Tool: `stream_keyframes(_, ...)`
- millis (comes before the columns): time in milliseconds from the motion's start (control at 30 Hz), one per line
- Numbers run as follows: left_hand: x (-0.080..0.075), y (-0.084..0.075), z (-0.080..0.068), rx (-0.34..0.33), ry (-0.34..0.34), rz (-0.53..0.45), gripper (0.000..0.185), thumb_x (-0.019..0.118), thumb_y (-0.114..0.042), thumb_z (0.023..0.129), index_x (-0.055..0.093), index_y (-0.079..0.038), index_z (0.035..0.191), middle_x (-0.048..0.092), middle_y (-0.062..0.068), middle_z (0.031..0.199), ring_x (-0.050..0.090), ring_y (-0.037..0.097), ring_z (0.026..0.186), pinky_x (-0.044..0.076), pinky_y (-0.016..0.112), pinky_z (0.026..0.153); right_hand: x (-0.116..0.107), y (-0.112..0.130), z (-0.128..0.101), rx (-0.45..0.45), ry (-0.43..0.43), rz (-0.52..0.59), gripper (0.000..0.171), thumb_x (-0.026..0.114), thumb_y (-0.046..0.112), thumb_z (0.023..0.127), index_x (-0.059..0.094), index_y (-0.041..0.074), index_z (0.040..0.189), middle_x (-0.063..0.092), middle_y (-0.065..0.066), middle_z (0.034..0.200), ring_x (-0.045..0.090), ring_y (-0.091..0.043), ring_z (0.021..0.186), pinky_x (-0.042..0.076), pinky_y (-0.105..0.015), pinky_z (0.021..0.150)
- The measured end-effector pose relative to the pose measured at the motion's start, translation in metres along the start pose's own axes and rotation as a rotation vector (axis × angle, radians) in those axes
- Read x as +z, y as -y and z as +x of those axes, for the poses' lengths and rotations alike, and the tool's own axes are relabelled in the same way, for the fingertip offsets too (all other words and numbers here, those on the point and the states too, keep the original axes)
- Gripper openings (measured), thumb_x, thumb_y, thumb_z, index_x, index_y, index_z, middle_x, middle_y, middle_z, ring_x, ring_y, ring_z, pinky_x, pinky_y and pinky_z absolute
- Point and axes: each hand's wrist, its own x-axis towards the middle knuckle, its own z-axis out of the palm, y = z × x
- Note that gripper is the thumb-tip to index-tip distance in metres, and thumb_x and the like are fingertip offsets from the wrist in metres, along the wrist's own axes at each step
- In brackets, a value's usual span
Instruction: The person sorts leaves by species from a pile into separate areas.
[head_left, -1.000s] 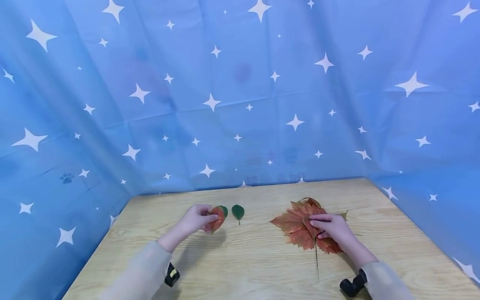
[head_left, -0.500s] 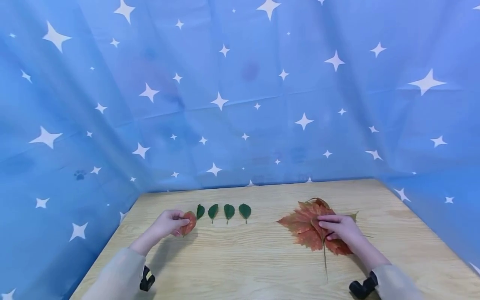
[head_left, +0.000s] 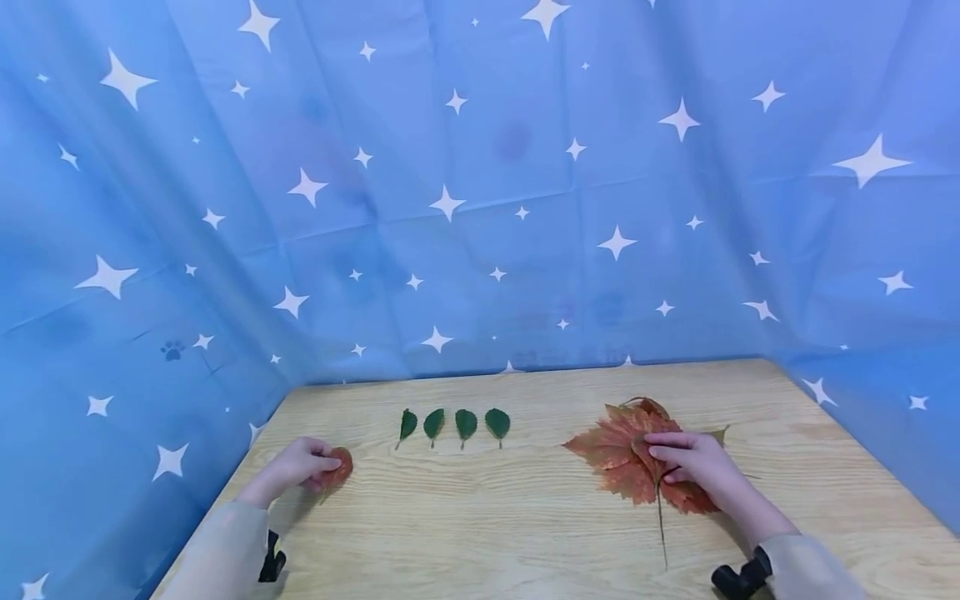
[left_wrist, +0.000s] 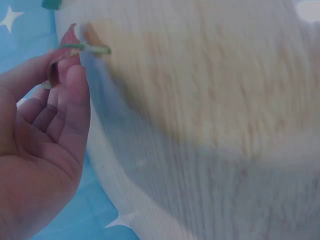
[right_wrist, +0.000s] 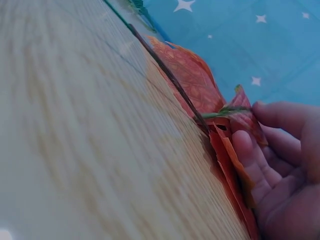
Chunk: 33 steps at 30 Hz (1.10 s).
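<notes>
1. Small red leaf [head_left: 340,468]: over table's left part, left of green row; long axis slanted, stem end toward near edge.
2. Left hand [head_left: 300,463]: thumb and fingers clamped on it.
3. Right hand [head_left: 693,460]: pinching second small red leaf [right_wrist: 241,111], over large red leaves [head_left: 615,471], whose long stem points nearward.
4. Four green leaves [head_left: 466,423]: side by side, stems nearward.
5. Wood table [head_left: 480,517].
6. Blue backdrop [head_left: 510,233]: white stars, paw print.
</notes>
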Motion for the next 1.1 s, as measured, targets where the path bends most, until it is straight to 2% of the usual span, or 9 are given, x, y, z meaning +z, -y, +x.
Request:
stream_keyframes(100,-0.001,0.002,-0.002,-0.026,-0.032,0.010,0.018,0.063,-0.005,0.092,0.057,0.008,0.103,0.059,0.008,0.072,0.057,0.017,0.057,0.052,0.034,0.054,0.000,0.000,0.000,0.005,0.001,0.010,0.049,0.065,0.015,0.094,0.052,-0.013,0.131,0.057,-0.022,0.129,0.064,-0.018,0.077,0.056,-0.036,0.066)
stream_keyframes(233,0.001,0.004,-0.002,-0.037,-0.060,0.023,0.034,0.064,-0.005,0.091,0.054,0.004,0.122,0.057,0.010,0.070,0.054,0.018,0.052,0.050,0.034,0.051,0.000,0.000,-0.001,0.010,0.004,0.017,0.047,0.063,0.014,0.095,0.052,-0.013,0.132,0.057,-0.021,0.129,0.064,-0.019,0.077,0.056,-0.036,0.066)
stream_keyframes(433,-0.001,0.008,-0.001,0.013,-0.045,0.084,0.029,0.064,-0.003,0.091,0.064,0.004,0.119,0.060,0.007,0.068,0.054,0.017,0.052,0.046,0.032,0.048,0.001,0.001,-0.001,0.010,0.012,0.003,0.048,0.063,0.016,0.096,0.051,-0.012,0.133,0.051,-0.025,0.134,0.064,-0.019,0.079,0.056,-0.036,0.067)
stream_keyframes(533,-0.003,0.010,-0.001,0.031,-0.032,0.110,0.030,0.065,-0.005,0.091,0.065,0.005,0.119,0.064,0.006,0.070,0.054,0.016,0.051,0.045,0.031,0.048,0.000,0.002,-0.001,0.010,0.009,0.006,0.049,0.063,0.016,0.095,0.051,-0.012,0.133,0.054,-0.023,0.131,0.063,-0.019,0.077,0.056,-0.036,0.067)
stream_keyframes(667,-0.006,0.012,-0.002,0.052,-0.012,0.122,0.035,0.067,-0.007,0.090,0.064,0.005,0.123,0.068,0.009,0.085,0.052,0.015,0.050,0.044,0.029,0.047,0.001,0.006,-0.001,0.009,-0.002,0.013,0.050,0.064,0.016,0.094,0.050,-0.012,0.134,0.066,-0.012,0.107,0.063,-0.018,0.072,0.056,-0.034,0.065)
stream_keyframes(767,-0.009,0.013,-0.005,0.069,0.020,0.121,0.040,0.069,-0.007,0.089,0.061,0.006,0.126,0.068,0.013,0.098,0.050,0.016,0.052,0.043,0.029,0.048,0.002,0.009,0.000,0.002,-0.009,0.009,0.050,0.064,0.015,0.094,0.050,-0.012,0.134,0.066,-0.005,0.088,0.062,-0.016,0.069,0.055,-0.032,0.063)
stream_keyframes(833,-0.011,0.013,-0.008,0.077,0.050,0.123,0.043,0.069,-0.007,0.089,0.058,0.007,0.128,0.066,0.014,0.101,0.049,0.016,0.053,0.041,0.029,0.049,0.002,0.011,-0.001,-0.001,-0.009,0.006,0.050,0.063,0.014,0.094,0.049,-0.012,0.134,0.065,-0.005,0.084,0.063,-0.016,0.069,0.055,-0.032,0.063)
stream_keyframes(933,-0.013,0.012,-0.009,0.069,0.075,0.142,0.046,0.070,-0.009,0.089,0.057,0.006,0.130,0.065,0.012,0.097,0.046,0.017,0.052,0.040,0.030,0.049,0.002,0.015,-0.003,-0.008,-0.014,-0.003,0.050,0.064,0.014,0.094,0.049,-0.012,0.134,0.066,-0.006,0.083,0.063,-0.017,0.069,0.055,-0.032,0.063)
stream_keyframes(1100,-0.012,0.011,-0.009,0.082,0.091,0.170,0.048,0.071,-0.011,0.088,0.057,0.004,0.131,0.065,0.009,0.094,0.045,0.015,0.050,0.039,0.029,0.048,-0.002,0.024,-0.007,-0.037,-0.038,-0.046,0.053,0.064,0.019,0.095,0.048,-0.011,0.136,0.068,-0.007,0.091,0.064,-0.020,0.072,0.055,-0.033,0.065)
